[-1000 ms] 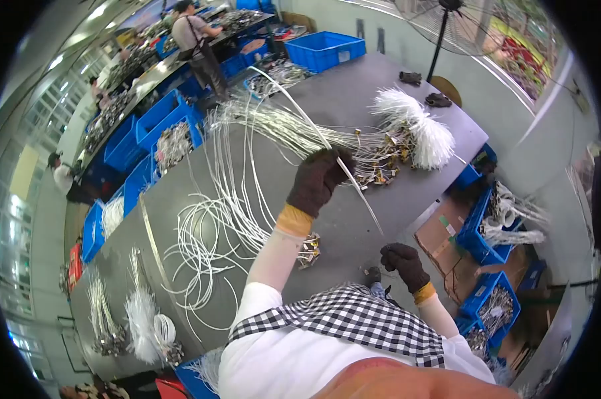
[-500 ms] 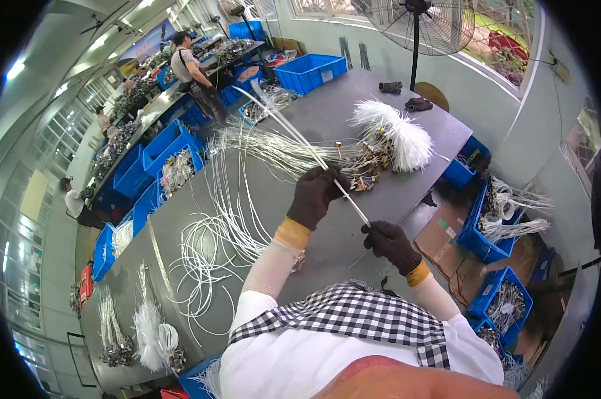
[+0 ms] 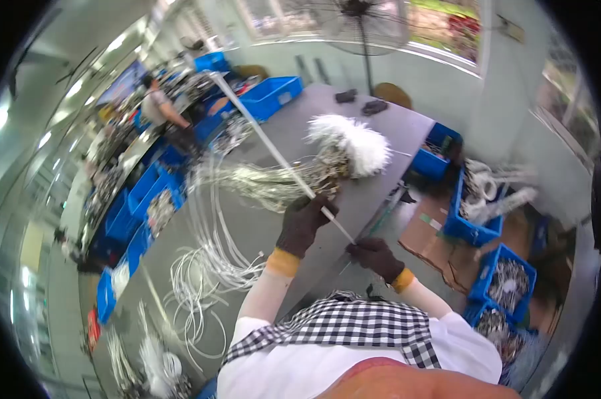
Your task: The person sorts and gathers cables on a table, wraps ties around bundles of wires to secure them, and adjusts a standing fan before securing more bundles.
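Note:
Both my hands wear dark gloves with yellow cuffs. Long, thin white cables (image 3: pixel 267 139) run as a narrow, straight bundle from upper left down to the right, slanting over the table. My left hand (image 3: pixel 305 225) is closed around the bundle partway along. At the lower end, my right hand (image 3: pixel 375 257) is closed with the cable tip at its fingers; the tip itself is hidden. Beyond my left hand, a heap of pale cables (image 3: pixel 257 183) lies on the grey table (image 3: pixel 294 256), beside a white, brush-like bundle of strands (image 3: pixel 360 143). Loose white cables (image 3: pixel 197 279) curl at the left.
Blue bins (image 3: pixel 506 279) with cables stand on the right, near flattened cardboard (image 3: pixel 426 233). A standing fan (image 3: pixel 363 40) is behind the table. Dark gloves (image 3: pixel 375 106) lie at its far edge. Farther left, a person (image 3: pixel 161 110) stands by a workbench.
The head view has shifted and blurred, so the table and bins appear farther left. Both hands still hold the cables, which now look drawn closer together into one narrow bundle.

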{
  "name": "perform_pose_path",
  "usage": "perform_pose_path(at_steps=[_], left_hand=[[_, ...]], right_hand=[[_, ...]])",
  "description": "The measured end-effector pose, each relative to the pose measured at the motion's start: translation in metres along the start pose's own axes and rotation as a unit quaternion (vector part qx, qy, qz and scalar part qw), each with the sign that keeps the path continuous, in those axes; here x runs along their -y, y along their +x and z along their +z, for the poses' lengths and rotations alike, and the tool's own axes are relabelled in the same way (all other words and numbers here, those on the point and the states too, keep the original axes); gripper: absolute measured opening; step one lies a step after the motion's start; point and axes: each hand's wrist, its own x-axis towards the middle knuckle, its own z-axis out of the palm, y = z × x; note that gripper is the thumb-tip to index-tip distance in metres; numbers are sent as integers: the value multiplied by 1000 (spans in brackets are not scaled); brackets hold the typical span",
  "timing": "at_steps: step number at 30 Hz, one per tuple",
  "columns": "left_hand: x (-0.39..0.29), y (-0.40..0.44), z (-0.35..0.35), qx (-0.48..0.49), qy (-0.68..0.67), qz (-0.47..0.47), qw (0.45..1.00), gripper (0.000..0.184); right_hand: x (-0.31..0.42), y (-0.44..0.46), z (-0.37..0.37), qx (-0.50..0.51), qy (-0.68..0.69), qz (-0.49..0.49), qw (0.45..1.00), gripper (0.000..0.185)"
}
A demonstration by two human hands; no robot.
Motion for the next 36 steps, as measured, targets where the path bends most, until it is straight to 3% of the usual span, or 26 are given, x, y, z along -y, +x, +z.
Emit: perform_pose_path(at_steps=[4, 5, 7, 11, 13, 14, 17, 19, 22, 24, 29, 31, 34, 36], left_hand=[[20, 11, -5, 59, 33, -34, 997, 18], [29, 19, -11, 88, 55, 46, 994, 18], [9, 16, -2, 113, -132, 26, 984, 19], [5, 23, -1, 45, -114, 46, 991, 20], [24, 19, 8, 109, -92, -1, 990, 19], [31, 19, 15, 79, -29, -34, 996, 19], [22, 11, 18, 78, -69, -7, 995, 19], [21, 25, 4, 70, -82, -13, 994, 19], [17, 30, -19, 110, -87, 17, 990, 21], [23, 22, -13, 53, -74, -30, 995, 22], [52, 2, -8, 68, -35, -1, 997, 22], [44, -6, -12, 75, -11, 16, 997, 23], [-1, -17, -14, 50, -90, 24, 994, 21], [-29, -12, -27, 44, -117, 81, 989, 33]], right_hand=[[-8, -2, -9, -19, -51, -40, 998, 23], [-16, -1, -12, -5, -51, -61, 997, 23], [-10, -3, -16, -15, -76, -53, 996, 23], [-19, -5, -20, -6, -51, -62, 997, 24], [-5, -8, -23, -5, -45, -81, 996, 24], [1, -9, -20, 4, -42, -100, 994, 23], [3, -10, -16, 17, 34, -16, 999, 22], [-36, 1, -27, 34, -1, -111, 993, 20], [-69, -3, -45, 55, -68, -91, 992, 18], [-81, 1, -45, 97, -72, -65, 990, 17], [-72, 19, -15, 67, -21, -123, 990, 18], [-60, 24, -9, 69, -12, -121, 990, 17], [-63, 34, -5, 74, -28, -110, 991, 17], [-79, 36, -11, 99, -54, -102, 988, 18]])
